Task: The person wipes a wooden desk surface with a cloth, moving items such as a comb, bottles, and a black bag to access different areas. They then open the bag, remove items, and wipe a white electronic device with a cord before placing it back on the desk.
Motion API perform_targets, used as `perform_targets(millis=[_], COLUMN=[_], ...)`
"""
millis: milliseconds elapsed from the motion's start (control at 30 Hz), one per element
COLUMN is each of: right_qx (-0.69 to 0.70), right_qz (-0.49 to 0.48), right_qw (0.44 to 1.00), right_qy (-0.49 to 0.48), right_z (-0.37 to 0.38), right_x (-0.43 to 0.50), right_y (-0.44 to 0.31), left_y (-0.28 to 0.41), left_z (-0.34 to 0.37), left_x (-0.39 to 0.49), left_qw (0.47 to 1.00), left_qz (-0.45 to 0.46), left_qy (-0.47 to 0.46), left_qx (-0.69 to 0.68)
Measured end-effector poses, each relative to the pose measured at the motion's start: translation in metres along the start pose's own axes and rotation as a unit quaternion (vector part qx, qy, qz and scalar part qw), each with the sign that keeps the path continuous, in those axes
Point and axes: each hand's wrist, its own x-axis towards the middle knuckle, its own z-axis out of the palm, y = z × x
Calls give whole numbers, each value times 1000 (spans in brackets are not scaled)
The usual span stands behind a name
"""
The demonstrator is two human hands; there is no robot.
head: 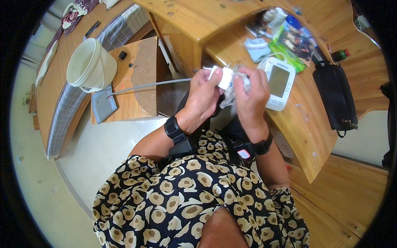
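Observation:
My left hand (200, 94) grips a small white plastic block (221, 78), probably a power adapter, between thumb and fingers. A crumpled greyish cloth (229, 98) is pinched in my right hand (253, 96), close against the block. Just right of that hand, a white blood pressure monitor (280, 83) lies on the wooden desk (297, 124), its display blank. A grey air tube (149, 84) runs from the grey arm cuff (104, 104) on a low wooden cabinet (124, 74) and passes out of sight behind my left hand.
A cream plastic bucket (88, 66) and a small black adapter (122, 55) stand on the cabinet. The desk also bears a light blue cloth item (257, 51), a green packet (287, 57), several bottles (277, 18) and a black zipped pouch (335, 96).

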Motion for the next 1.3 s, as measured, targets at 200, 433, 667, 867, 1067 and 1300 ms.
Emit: perform_targets(millis=[200,433,667,867,1067,1300], right_qx=[65,28,16,38,30,63], right_qz=[-84,-31,-101,6,-78,55], right_qw=[987,999,985,997,992,995], right_qy=[-117,-22,-137,-60,-91,-61], right_z=[-1,-16,-6,-14,-2,-24], right_x=[-25,-14,-11,-19,-14,-15], right_y=[-4,-6,-5,-4,-1,-4], left_y=[12,3,-1,3,-1,8], left_z=[-8,-4,-11,-4,2,-10], left_x=[7,8,6,2,-4,1], left_qw=[994,997,998,998,998,980], left_qz=[-42,1,-29,-15,-6,13], left_qy=[-67,-6,-33,-15,-36,-143], left_qx=[-78,-82,-52,-61,-48,-141])
